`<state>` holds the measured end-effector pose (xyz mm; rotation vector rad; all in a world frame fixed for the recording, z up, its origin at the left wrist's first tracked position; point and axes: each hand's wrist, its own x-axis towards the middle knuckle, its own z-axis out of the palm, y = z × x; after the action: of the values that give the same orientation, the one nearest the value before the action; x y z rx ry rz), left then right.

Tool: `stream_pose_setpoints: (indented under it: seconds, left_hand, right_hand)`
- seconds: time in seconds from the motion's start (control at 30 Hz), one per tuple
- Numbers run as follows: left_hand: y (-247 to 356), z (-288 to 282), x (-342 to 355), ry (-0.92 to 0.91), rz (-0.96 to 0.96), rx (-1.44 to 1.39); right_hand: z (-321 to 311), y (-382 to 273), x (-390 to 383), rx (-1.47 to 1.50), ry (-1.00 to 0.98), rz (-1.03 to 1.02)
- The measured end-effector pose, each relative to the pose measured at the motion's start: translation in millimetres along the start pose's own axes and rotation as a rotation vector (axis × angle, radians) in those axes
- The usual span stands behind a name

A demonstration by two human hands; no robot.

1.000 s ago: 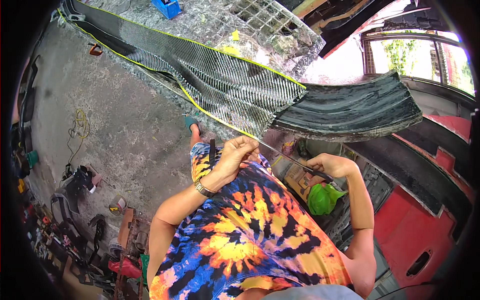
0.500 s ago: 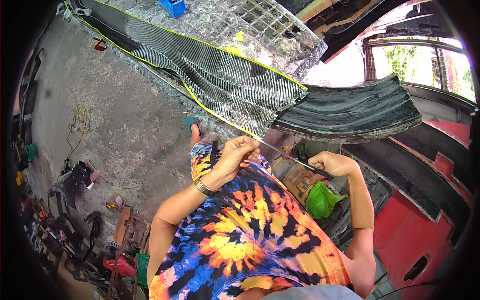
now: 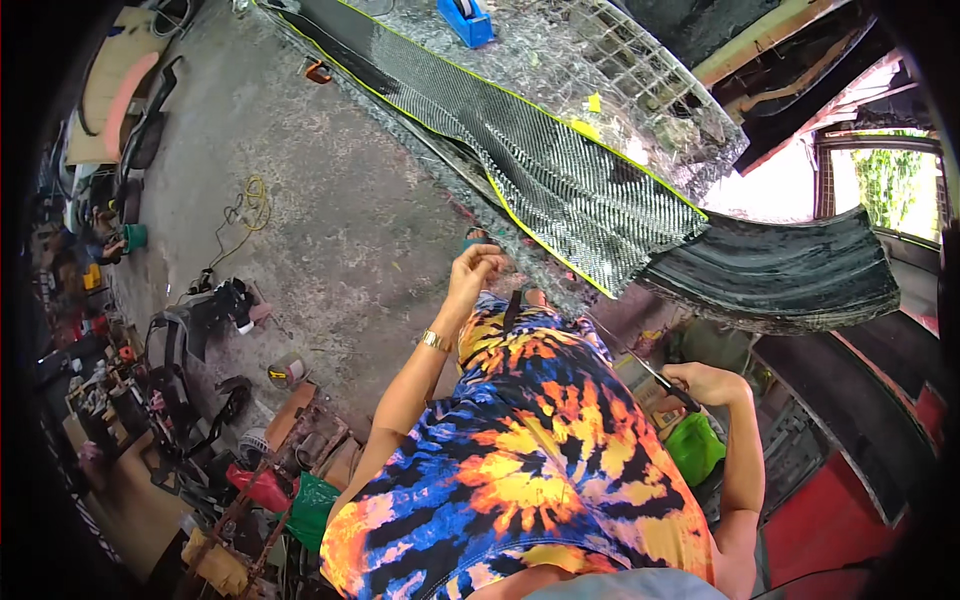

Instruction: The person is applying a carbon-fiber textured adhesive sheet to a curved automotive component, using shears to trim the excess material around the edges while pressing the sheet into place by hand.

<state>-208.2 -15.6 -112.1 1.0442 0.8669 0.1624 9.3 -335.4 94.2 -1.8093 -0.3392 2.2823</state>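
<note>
My left hand (image 3: pixel 475 270) hangs in front of me, just left of the carbon fibre sheet's lower edge, with its fingers curled together; what they hold, if anything, I cannot make out. Lower right, my right hand (image 3: pixel 705 385) grips the black handle of a long thin metal tool (image 3: pixel 640 360), whose blade points up-left. The long woven carbon fibre sheet (image 3: pixel 560 180) has yellow edging and lies rippled over a strip along the bench. A curved black mould (image 3: pixel 770 270) sticks out from under its right end.
A blue tape dispenser (image 3: pixel 465 22) and a metal grid (image 3: pixel 660 70) are on the bench (image 3: pixel 540 60). An orange clamp (image 3: pixel 317 72) is on its edge. A coiled yellow cable (image 3: pixel 250 205) lies on the floor (image 3: pixel 330 200); clutter lines the left. A green bag (image 3: pixel 695 450) is lower right.
The view has turned, shifting the scene rightwards. My left hand has come away from the sheet's corner and the tool's blade. My right hand still holds the tool, now lower in the picture.
</note>
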Motion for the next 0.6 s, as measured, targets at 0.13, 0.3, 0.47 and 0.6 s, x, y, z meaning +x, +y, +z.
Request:
stream_pose_setpoints:
  seconds: [0.13,0.3,0.47,0.6]
  left_hand:
    - [-12.0,-24.5,30.7,0.075,0.007,0.046]
    - [-16.2,-33.8,52.2,0.103,0.009,0.014]
    - [-14.6,-32.8,62.5,0.139,0.055,0.069]
    - [-14.0,-32.9,64.7,0.163,0.038,0.099]
  right_hand:
    - [12.9,-16.4,8.6,-0.309,0.103,-0.030]
    - [23.9,-16.9,19.2,-0.146,0.120,-0.115]
    - [34.8,-7.7,28.2,-0.130,0.206,-0.228]
    - [40.2,-8.5,30.7,-0.121,0.256,-0.256]
